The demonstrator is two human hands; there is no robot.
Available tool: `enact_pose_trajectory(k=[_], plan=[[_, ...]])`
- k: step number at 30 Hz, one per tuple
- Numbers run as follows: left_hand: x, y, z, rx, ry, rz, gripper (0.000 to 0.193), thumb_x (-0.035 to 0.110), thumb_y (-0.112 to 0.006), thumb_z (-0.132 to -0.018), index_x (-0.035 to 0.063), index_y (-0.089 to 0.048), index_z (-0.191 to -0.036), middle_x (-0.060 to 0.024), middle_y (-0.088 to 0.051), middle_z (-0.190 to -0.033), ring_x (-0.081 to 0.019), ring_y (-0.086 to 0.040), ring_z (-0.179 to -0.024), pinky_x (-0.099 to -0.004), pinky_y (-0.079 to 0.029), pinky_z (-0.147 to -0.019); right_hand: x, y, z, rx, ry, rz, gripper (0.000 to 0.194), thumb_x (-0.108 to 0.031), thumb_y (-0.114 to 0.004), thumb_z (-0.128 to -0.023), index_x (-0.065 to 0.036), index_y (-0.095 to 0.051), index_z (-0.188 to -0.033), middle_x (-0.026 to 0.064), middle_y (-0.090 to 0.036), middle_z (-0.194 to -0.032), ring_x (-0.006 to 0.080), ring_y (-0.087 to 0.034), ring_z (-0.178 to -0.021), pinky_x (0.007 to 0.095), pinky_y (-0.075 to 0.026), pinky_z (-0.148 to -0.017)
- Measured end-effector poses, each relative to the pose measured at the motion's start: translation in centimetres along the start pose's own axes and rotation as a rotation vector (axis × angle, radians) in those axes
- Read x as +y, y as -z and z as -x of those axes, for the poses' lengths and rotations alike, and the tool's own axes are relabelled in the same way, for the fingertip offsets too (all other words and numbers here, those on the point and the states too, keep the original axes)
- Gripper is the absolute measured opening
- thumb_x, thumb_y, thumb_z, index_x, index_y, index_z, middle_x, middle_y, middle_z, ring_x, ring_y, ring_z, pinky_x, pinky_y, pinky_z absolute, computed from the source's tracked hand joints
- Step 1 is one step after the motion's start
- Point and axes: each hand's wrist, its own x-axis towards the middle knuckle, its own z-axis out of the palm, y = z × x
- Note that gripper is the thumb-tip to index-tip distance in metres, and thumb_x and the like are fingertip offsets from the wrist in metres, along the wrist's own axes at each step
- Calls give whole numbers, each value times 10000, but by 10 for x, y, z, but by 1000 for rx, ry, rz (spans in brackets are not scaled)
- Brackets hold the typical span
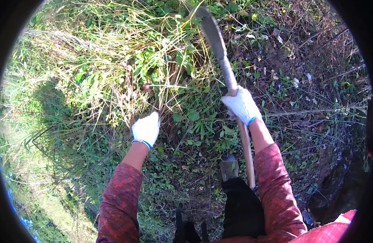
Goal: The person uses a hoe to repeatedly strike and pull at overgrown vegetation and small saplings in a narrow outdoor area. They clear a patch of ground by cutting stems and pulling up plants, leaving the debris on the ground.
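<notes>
My right hand [242,106], in a white knit glove with a blue cuff, grips a long-handled brush hook just below its metal socket. The wooden handle [246,155] runs back beside my right forearm. Its dark, slightly curved blade [213,35] points away from me over the grass, and grass blades partly hide the tip. My left hand [146,129], gloved the same way, is closed around a bunch of grass stems [162,101] that fan out beyond it. The palm side is hidden.
Tall sunlit grass [113,60] spreads ahead and to the left. Low leafy weeds [195,121] grow between my hands. A dark shoe [229,167] stands close to the handle's lower end. Thin dry stems [317,111] cross the shaded ground on the right.
</notes>
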Motion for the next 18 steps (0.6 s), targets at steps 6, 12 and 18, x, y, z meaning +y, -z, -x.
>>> enact_pose_trajectory(k=[6,12,18], plan=[[-59,-11,90,-155,-68,-101,203,296,-638,-949,101,-608,-904,-145,-720,-752,-389,-730,-695,-552,-569,-610,100,-40,77,-486,-272,167,531,-294,-718,-799,53,-624,-1191,304,-725,-951,441,-737,-921,478,-595,-821],[-32,22,111,-210,-92,-66,682,351,-789,-856,185,-547,-1471,-123,-691,-1038,-328,-710,-851,-499,-568,-716,125,-18,119,-269,-161,232,468,-346,-786,-767,36,-672,-1011,248,-730,-905,394,-742,-870,460,-595,-803],[12,84,87,167,-234,96,576,298,-751,-894,186,-606,-1440,-101,-635,-1176,-296,-639,-982,-456,-511,-853,23,-1,34,-171,-142,-133,262,-164,-756,-858,7,-614,-996,53,-630,-701,136,-614,-499,325,-501,-427]])
